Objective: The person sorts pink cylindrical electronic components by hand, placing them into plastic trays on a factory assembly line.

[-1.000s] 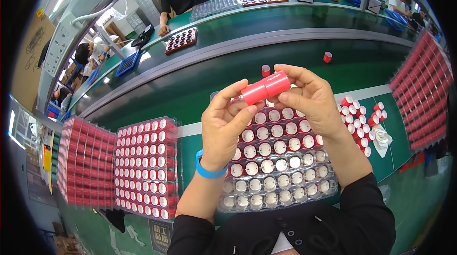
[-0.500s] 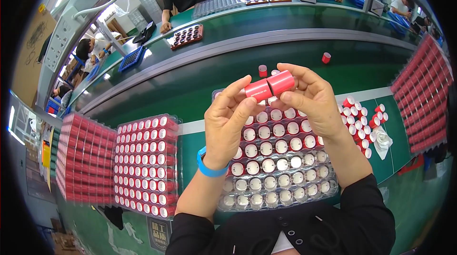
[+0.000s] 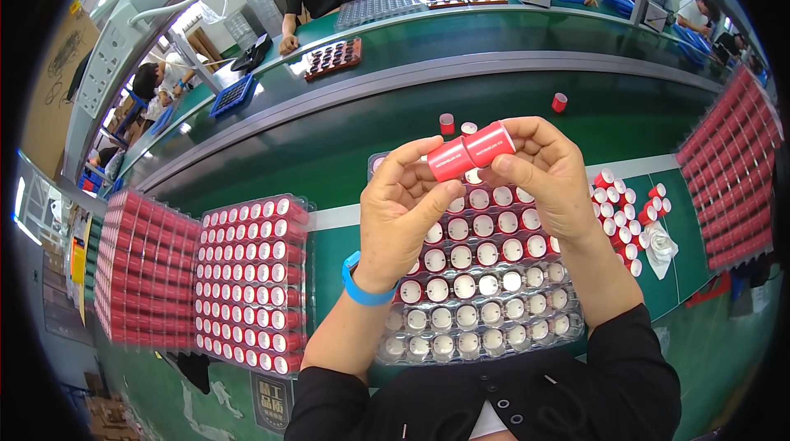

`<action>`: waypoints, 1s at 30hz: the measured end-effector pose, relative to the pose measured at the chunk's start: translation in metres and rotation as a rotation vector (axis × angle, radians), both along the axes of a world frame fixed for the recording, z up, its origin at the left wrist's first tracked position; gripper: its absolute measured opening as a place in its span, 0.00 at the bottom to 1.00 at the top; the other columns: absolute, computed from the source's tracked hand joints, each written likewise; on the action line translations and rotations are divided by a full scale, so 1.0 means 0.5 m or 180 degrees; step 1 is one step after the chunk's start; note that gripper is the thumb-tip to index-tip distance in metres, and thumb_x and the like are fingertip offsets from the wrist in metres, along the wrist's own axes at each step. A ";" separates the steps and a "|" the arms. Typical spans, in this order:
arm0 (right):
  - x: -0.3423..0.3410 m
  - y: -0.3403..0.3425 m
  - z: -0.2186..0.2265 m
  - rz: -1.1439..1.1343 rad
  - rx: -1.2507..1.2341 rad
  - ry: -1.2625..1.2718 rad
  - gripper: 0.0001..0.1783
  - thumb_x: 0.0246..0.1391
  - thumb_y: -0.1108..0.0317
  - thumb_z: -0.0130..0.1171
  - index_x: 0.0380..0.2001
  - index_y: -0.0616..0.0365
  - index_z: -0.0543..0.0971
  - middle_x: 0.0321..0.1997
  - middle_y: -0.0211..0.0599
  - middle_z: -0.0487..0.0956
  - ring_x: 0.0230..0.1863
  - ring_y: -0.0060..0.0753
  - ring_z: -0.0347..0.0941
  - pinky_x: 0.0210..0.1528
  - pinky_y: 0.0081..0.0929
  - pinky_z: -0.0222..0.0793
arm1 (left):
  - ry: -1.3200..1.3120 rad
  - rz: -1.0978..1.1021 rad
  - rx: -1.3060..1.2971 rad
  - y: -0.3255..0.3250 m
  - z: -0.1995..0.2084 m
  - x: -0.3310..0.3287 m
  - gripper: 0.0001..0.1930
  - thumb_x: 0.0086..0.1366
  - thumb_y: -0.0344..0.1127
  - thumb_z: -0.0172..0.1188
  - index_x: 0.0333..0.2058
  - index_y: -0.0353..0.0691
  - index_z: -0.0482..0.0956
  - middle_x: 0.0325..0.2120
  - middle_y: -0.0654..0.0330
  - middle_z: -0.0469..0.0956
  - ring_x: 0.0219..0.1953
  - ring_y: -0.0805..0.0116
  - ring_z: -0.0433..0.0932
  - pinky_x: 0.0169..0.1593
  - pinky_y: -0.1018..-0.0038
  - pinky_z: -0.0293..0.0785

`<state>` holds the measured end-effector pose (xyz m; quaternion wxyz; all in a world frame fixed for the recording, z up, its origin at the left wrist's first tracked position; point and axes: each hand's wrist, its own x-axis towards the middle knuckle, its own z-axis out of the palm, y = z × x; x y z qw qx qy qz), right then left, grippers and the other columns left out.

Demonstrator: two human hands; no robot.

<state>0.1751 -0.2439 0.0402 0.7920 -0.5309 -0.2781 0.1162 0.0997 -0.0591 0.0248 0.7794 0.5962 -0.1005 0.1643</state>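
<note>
My left hand (image 3: pixel 401 202) is closed on a red cylinder (image 3: pixel 449 160) with pale lettering. In my right hand (image 3: pixel 547 169) a second red cylinder (image 3: pixel 491 144) is gripped between thumb and fingers. The two cylinders lie end to end, slightly tilted, and appear to touch. Below them is a clear plastic tray (image 3: pixel 477 350); its upper rows hold red cylinders with white tops, and the rows nearest me show white round ends in clear cups. A blue band (image 3: pixel 364 280) circles my left wrist.
Left stand a filled tray (image 3: pixel 251 285) and a tall stack of trays (image 3: pixel 144 272). Loose red cylinders (image 3: pixel 619 209) and a crumpled white cloth (image 3: pixel 660 248) lie right, beside another tray stack (image 3: pixel 732 169). Single cylinders (image 3: pixel 559 103) stand on the green belt. Co-workers sit across it.
Both cylinders have turned about their length, so lettering now shows on the right one too. The gap between them has narrowed, and my hands have shifted slightly.
</note>
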 end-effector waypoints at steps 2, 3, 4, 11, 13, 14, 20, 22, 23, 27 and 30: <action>0.003 0.001 -0.008 -0.0031 0.0055 -0.0140 0.21 0.57 0.74 0.65 0.53 0.68 0.73 0.48 0.43 0.81 0.46 0.25 0.80 0.49 0.22 0.78 | 0.0062 0.0000 0.0078 -0.004 0.006 -0.003 0.24 0.64 0.20 0.61 0.59 0.34 0.68 0.45 0.52 0.79 0.46 0.69 0.81 0.52 0.74 0.78; 0.003 0.001 -0.011 -0.0063 0.0107 -0.0281 0.21 0.57 0.74 0.66 0.53 0.67 0.74 0.48 0.42 0.81 0.45 0.24 0.80 0.48 0.21 0.77 | 0.0063 -0.0001 0.0082 -0.005 0.007 -0.004 0.24 0.64 0.20 0.61 0.59 0.34 0.68 0.45 0.52 0.79 0.46 0.69 0.81 0.52 0.74 0.78; 0.000 0.001 -0.009 -0.0071 0.0105 -0.0284 0.21 0.57 0.74 0.66 0.53 0.67 0.74 0.48 0.42 0.81 0.45 0.24 0.80 0.48 0.21 0.77 | 0.0063 0.0018 0.0221 -0.005 0.006 -0.004 0.23 0.64 0.20 0.61 0.57 0.33 0.68 0.46 0.50 0.79 0.46 0.67 0.81 0.52 0.72 0.79; -0.023 0.003 -0.004 -0.0672 -0.0613 -0.1489 0.24 0.49 0.73 0.71 0.51 0.61 0.76 0.44 0.36 0.80 0.41 0.24 0.80 0.43 0.21 0.75 | 0.0101 0.0034 0.0792 -0.008 -0.006 -0.004 0.22 0.64 0.21 0.62 0.55 0.37 0.68 0.46 0.53 0.80 0.47 0.70 0.80 0.53 0.75 0.75; -0.023 0.002 -0.003 -0.1026 -0.0836 -0.2137 0.24 0.46 0.74 0.72 0.47 0.61 0.77 0.41 0.37 0.78 0.41 0.28 0.79 0.43 0.23 0.76 | 0.0108 0.0013 0.0901 -0.006 -0.007 -0.003 0.21 0.64 0.22 0.62 0.55 0.37 0.69 0.45 0.55 0.80 0.47 0.70 0.79 0.53 0.75 0.74; -0.024 0.003 -0.001 -0.1031 -0.0837 -0.2131 0.24 0.46 0.74 0.72 0.47 0.61 0.77 0.41 0.37 0.78 0.41 0.28 0.79 0.43 0.23 0.76 | 0.0114 0.0002 0.1007 -0.005 -0.008 -0.002 0.21 0.64 0.22 0.62 0.54 0.37 0.70 0.45 0.57 0.79 0.48 0.71 0.79 0.53 0.74 0.74; -0.029 0.003 -0.007 -0.1028 -0.1037 -0.2257 0.24 0.45 0.74 0.73 0.47 0.60 0.77 0.46 0.37 0.78 0.47 0.30 0.77 0.49 0.26 0.74 | 0.0057 0.0266 0.1458 -0.005 -0.015 0.003 0.18 0.60 0.26 0.66 0.49 0.35 0.77 0.43 0.58 0.80 0.46 0.68 0.80 0.53 0.70 0.76; -0.028 0.002 -0.004 -0.1017 -0.1088 -0.2419 0.24 0.44 0.74 0.73 0.46 0.60 0.78 0.46 0.38 0.79 0.47 0.33 0.77 0.49 0.28 0.74 | 0.0074 0.0257 0.1527 -0.004 -0.016 0.004 0.18 0.59 0.26 0.66 0.49 0.35 0.77 0.44 0.58 0.80 0.46 0.67 0.79 0.53 0.70 0.75; -0.028 0.002 -0.004 -0.1016 -0.1091 -0.2417 0.24 0.44 0.74 0.73 0.46 0.60 0.78 0.46 0.38 0.79 0.47 0.33 0.77 0.49 0.28 0.74 | 0.0087 0.0249 0.1596 -0.004 -0.017 0.004 0.18 0.59 0.26 0.66 0.49 0.35 0.77 0.44 0.57 0.80 0.46 0.66 0.79 0.53 0.69 0.75; -0.028 0.005 -0.004 -0.1078 -0.1134 -0.2612 0.24 0.43 0.74 0.73 0.46 0.60 0.78 0.45 0.40 0.80 0.46 0.38 0.78 0.49 0.32 0.74 | -0.0089 0.0377 0.1843 -0.001 -0.015 0.006 0.19 0.59 0.27 0.66 0.49 0.36 0.77 0.43 0.57 0.80 0.46 0.65 0.79 0.53 0.68 0.75; -0.025 0.005 -0.007 -0.1108 -0.1146 -0.2694 0.25 0.43 0.73 0.73 0.47 0.60 0.78 0.45 0.41 0.80 0.46 0.38 0.78 0.49 0.32 0.74 | -0.0079 0.0407 0.1663 -0.006 -0.013 0.004 0.18 0.59 0.27 0.67 0.48 0.36 0.77 0.42 0.58 0.80 0.45 0.65 0.78 0.53 0.68 0.74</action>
